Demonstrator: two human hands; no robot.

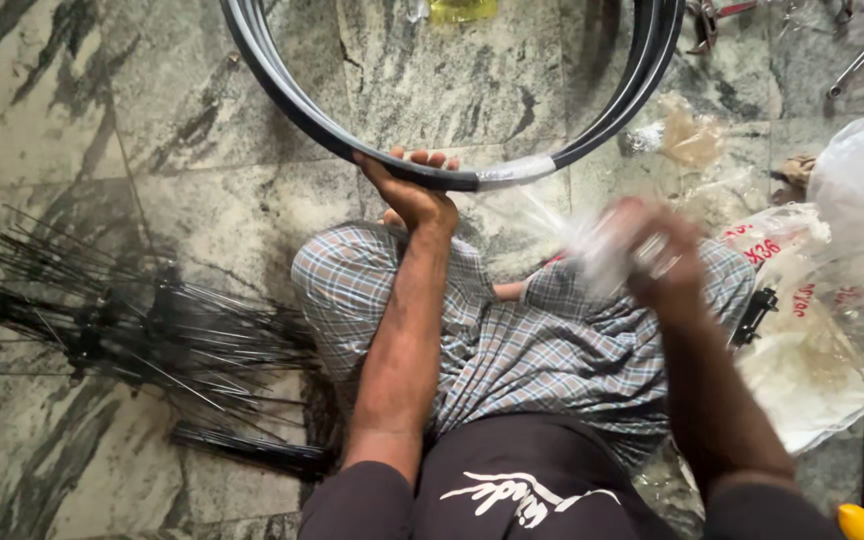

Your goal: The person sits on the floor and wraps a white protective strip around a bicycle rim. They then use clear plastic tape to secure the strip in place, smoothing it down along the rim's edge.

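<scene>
Left hand (414,195) grips black rim (452,178) (right hand (667,262) blurred).

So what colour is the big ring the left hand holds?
Black: the wheel rim in the left hand, head view.

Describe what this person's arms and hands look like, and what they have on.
Both arms are bare from above the elbow down, with short dark sleeves ending at the upper arm. No gloves, watch or bracelet can be seen on the left hand. The right hand is motion-blurred, so any ring cannot be made out. The dark shirt has a white printed mark on its front, above a grey checked wrap.
</scene>
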